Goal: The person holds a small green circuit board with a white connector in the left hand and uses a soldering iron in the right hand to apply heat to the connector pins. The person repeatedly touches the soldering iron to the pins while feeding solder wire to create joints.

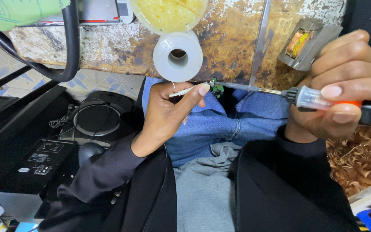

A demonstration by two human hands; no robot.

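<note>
Two hands are busy over our lap, and we judge this to be the soldering step itself. Our left hand [168,109] pinches a thin pale wire [184,90] between thumb and forefinger, holding it level with its far end at a small green board [217,88]; whether the fingers also carry the board we cannot tell. Our right hand [340,92] is closed tight round the iron [314,99], clear and orange at the grip, black behind. Its metal shaft runs left so that the tip meets the board, just below the bench [237,43] edge.

Close above on the worn bench stands a white spool [177,56], a fine strand hanging from it toward the pinched wire. A tub [168,15] of yellow paste sits behind the spool, and a small transformer [308,43] lies to the right.

In our judgement the joint is being heated now. What comes next asks for a steady left pinch, the tip held on one pad only, and a clean lift away so nothing bridges.
</note>
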